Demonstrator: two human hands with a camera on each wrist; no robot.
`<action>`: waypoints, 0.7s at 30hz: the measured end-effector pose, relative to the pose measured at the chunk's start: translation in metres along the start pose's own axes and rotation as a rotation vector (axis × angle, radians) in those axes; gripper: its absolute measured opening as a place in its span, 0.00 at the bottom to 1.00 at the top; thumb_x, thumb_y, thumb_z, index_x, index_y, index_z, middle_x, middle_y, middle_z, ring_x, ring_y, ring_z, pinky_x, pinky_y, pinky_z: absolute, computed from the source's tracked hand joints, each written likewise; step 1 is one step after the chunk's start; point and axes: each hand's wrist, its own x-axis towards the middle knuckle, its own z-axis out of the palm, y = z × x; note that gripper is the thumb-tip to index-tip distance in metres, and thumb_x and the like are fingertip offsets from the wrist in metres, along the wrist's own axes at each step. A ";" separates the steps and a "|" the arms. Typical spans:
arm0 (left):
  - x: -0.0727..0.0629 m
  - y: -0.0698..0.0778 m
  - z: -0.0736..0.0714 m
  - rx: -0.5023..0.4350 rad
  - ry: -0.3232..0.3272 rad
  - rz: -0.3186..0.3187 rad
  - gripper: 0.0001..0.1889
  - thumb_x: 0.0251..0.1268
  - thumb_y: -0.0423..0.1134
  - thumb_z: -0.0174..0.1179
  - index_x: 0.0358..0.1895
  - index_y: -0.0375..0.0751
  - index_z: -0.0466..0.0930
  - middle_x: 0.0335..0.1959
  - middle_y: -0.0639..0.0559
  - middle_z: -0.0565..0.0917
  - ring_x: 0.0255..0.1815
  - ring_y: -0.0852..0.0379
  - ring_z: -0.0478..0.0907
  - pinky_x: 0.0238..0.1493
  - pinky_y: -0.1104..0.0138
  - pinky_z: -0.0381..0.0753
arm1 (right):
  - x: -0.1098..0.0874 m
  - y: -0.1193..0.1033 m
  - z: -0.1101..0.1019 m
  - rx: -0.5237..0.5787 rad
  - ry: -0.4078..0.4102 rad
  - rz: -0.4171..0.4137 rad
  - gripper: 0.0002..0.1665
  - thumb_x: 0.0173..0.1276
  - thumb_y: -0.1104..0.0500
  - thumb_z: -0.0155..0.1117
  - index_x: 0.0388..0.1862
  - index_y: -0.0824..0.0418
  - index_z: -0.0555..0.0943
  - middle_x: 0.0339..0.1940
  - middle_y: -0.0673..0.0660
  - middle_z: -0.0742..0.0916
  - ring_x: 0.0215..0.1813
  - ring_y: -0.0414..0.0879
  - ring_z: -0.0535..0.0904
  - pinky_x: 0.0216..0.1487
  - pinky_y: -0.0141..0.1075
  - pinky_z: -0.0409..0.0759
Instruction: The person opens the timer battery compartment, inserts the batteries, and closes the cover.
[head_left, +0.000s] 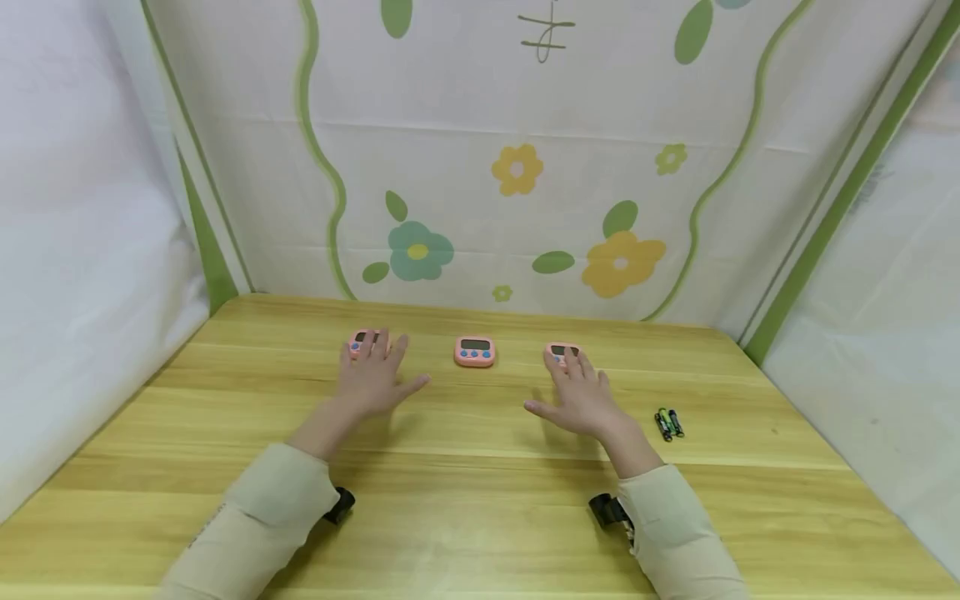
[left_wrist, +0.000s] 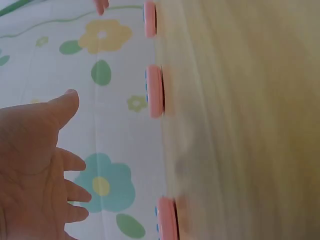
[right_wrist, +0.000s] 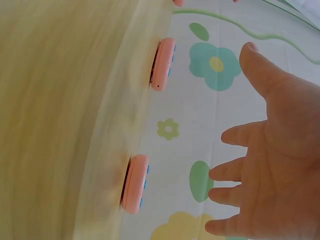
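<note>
Three pink digital timers with dark displays and blue buttons lie in a row near the table's back edge. Both hands are spread palm down above the table and hold nothing. My left hand is nearest the left timer, and its fingers partly cover that timer in the head view. Between the hands sits the middle timer. The right timer is partly hidden behind the fingers of my right hand. Both wrist views show a space between palm and tabletop, with the timers standing beyond the fingers.
Several small green and black batteries lie together to the right of my right hand. A white cloth with printed flowers hangs behind the wooden table. White sheets close in the left and right sides.
</note>
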 end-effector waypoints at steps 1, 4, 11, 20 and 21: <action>0.003 -0.004 -0.001 -0.001 -0.008 -0.002 0.40 0.57 0.63 0.42 0.65 0.38 0.50 0.64 0.34 0.47 0.64 0.38 0.38 0.56 0.39 0.33 | -0.001 0.002 0.000 -0.003 0.003 -0.004 0.51 0.55 0.35 0.51 0.68 0.58 0.44 0.66 0.68 0.48 0.64 0.62 0.37 0.56 0.63 0.44; 0.012 -0.015 -0.004 -0.011 -0.025 -0.008 0.39 0.57 0.62 0.43 0.65 0.38 0.51 0.64 0.33 0.48 0.63 0.38 0.39 0.56 0.40 0.33 | -0.002 0.008 0.000 0.010 0.016 -0.022 0.50 0.56 0.36 0.52 0.68 0.58 0.45 0.65 0.68 0.49 0.64 0.63 0.38 0.55 0.64 0.46; 0.026 -0.044 -0.007 -0.085 -0.069 -0.045 0.39 0.59 0.60 0.43 0.65 0.36 0.48 0.63 0.31 0.46 0.62 0.35 0.40 0.55 0.38 0.36 | -0.003 0.018 -0.001 0.096 0.098 -0.138 0.48 0.56 0.36 0.53 0.66 0.62 0.51 0.65 0.67 0.55 0.64 0.62 0.47 0.53 0.61 0.55; 0.035 -0.079 0.003 -0.219 -0.021 -0.047 0.38 0.56 0.53 0.52 0.62 0.28 0.52 0.59 0.29 0.56 0.58 0.35 0.53 0.54 0.41 0.51 | -0.005 0.024 -0.002 0.319 0.127 -0.238 0.47 0.54 0.41 0.59 0.66 0.61 0.55 0.63 0.61 0.62 0.62 0.56 0.55 0.57 0.53 0.58; 0.036 -0.084 0.005 -0.267 -0.022 -0.046 0.39 0.56 0.52 0.53 0.62 0.27 0.52 0.59 0.29 0.57 0.57 0.35 0.54 0.54 0.42 0.53 | -0.005 0.025 -0.001 0.336 0.129 -0.238 0.46 0.53 0.41 0.59 0.65 0.61 0.55 0.63 0.61 0.63 0.62 0.56 0.56 0.57 0.53 0.58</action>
